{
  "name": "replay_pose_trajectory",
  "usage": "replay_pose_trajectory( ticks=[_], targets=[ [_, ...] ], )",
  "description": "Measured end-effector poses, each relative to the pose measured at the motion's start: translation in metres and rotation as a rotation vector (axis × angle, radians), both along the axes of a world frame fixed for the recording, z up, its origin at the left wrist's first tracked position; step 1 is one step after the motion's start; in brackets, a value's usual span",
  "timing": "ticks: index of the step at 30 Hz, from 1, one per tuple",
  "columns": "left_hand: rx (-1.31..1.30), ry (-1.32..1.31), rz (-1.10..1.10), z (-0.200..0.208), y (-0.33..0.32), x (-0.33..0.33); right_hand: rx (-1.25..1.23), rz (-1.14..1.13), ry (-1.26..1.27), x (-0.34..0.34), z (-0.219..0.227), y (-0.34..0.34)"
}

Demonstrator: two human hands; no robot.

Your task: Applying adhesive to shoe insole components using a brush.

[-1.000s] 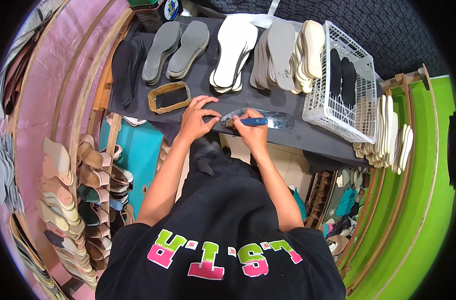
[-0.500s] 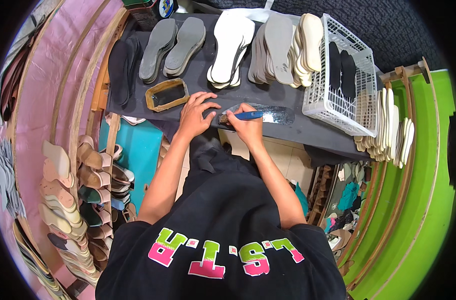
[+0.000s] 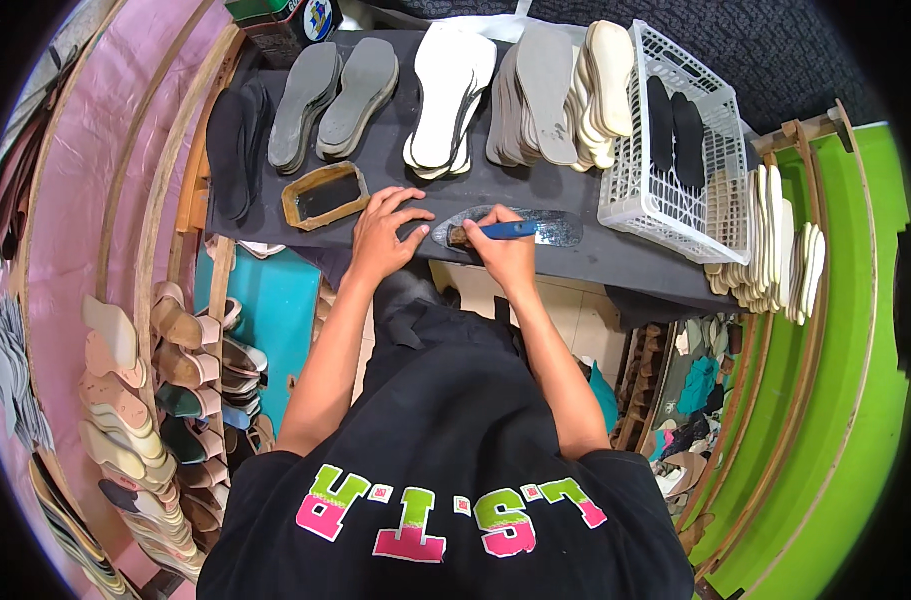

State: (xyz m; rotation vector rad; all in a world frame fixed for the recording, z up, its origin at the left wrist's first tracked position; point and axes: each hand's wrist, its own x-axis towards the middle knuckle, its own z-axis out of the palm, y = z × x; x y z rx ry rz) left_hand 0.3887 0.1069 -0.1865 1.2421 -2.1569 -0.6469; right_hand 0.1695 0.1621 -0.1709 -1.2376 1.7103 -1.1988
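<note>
A dark insole [image 3: 560, 229] lies along the table's near edge, its surface shiny and wet-looking. My right hand [image 3: 508, 258] pinches a brush [image 3: 512, 230] with a blue handle, its bristle end down on the insole's left part. Flat on the table, my left hand [image 3: 380, 238] has its fingers spread, with the thumb close to the insole's left end. Left of that hand sits a small brown-rimmed tray [image 3: 328, 217] with a dark inside.
Along the back of the dark-covered table [image 3: 396, 160] lie stacks of black, grey insoles [image 3: 306, 95], white insoles [image 3: 451, 90] and cream insoles [image 3: 610, 80]. A white plastic basket [image 3: 666, 215] holding black insoles stands at right. Racks with shoes [image 3: 191, 360] flank me.
The brush end has shifted a little to the right along the insole, with my right hand. My left hand stays on the table. The whole view has shifted slightly.
</note>
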Motion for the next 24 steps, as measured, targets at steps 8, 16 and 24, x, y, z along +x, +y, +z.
replay_pose_trajectory(
  ticks=[8, 16, 24],
  targets=[
    [-0.038, 0.017, 0.018, -0.001, 0.0, 0.004, 0.096, 0.035, 0.041, -0.028, 0.016, 0.0],
    [-0.059, 0.016, 0.0, -0.003, -0.001, -0.002, -0.107, -0.092, 0.443, -0.02, 0.028, 0.021],
    [-0.014, -0.011, -0.009, 0.001, 0.001, 0.003, 0.027, -0.01, 0.258, -0.022, 0.022, 0.027]
  ],
)
